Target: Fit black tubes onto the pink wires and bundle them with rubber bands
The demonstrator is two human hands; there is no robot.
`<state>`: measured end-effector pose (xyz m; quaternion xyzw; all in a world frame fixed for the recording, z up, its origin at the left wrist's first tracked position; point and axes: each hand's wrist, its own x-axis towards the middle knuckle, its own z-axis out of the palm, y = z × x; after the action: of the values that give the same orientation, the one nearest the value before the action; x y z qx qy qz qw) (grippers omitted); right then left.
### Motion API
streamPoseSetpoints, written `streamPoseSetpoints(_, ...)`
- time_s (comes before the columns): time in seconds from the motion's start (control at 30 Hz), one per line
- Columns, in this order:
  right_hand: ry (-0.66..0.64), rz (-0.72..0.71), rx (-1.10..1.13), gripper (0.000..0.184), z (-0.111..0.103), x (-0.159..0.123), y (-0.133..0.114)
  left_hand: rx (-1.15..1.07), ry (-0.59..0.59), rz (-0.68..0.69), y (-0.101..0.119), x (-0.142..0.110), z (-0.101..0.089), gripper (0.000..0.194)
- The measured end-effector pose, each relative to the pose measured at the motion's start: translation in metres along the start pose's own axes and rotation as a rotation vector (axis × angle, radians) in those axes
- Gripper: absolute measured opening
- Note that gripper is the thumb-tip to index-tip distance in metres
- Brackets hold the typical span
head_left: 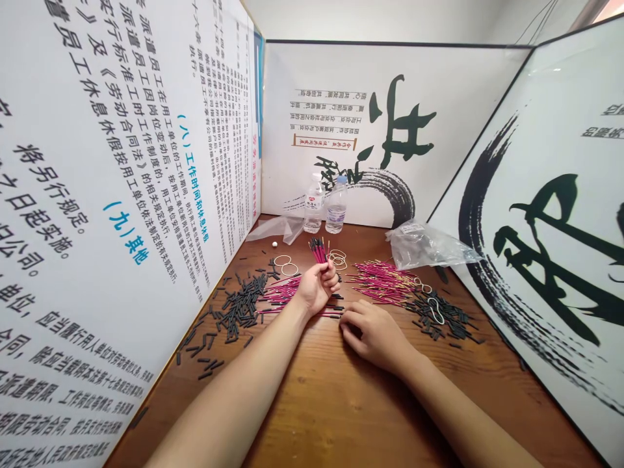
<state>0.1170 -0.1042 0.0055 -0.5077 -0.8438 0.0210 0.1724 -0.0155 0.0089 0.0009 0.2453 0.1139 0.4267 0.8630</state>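
My left hand [319, 286] is closed round an upright bundle of thin pink sticks [319, 250] with dark tips. Just below it, my right hand [373, 331] rests on the table with curled fingers. Its fingertips are at the black ends of a few pink sticks lying flat; whether they pinch one is hidden. Behind my left wrist lie more pink sticks [280, 292], some with black ends. A pile of loose pink sticks [380, 281] with pale gold ends spreads beyond my right hand. Small black tubes [241, 305] are heaped at the left, and more black tubes [446, 315] at the right.
Two clear water bottles [313, 208] stand at the back of the brown wooden table [302, 403]. Clear plastic bags [429, 246] lie at the back right and back left. Several pale rubber bands [436, 311] are scattered about. White printed panels [336, 71] wall in three sides.
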Motion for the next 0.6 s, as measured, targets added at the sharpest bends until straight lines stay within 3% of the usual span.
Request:
streamPoseSetpoints(0.43,-0.141,0.174,0.042,0.012,-0.009,-0.002,0.006,0.015,-0.011,-0.007,0.000,0.001,-0.002,0.010)
streamPoseSetpoints(0.6,-0.226,0.331,-0.103,0.013,-0.023,-0.005,0.020,0.009,0.008,-0.008,0.000,0.001,-0.002,0.009)
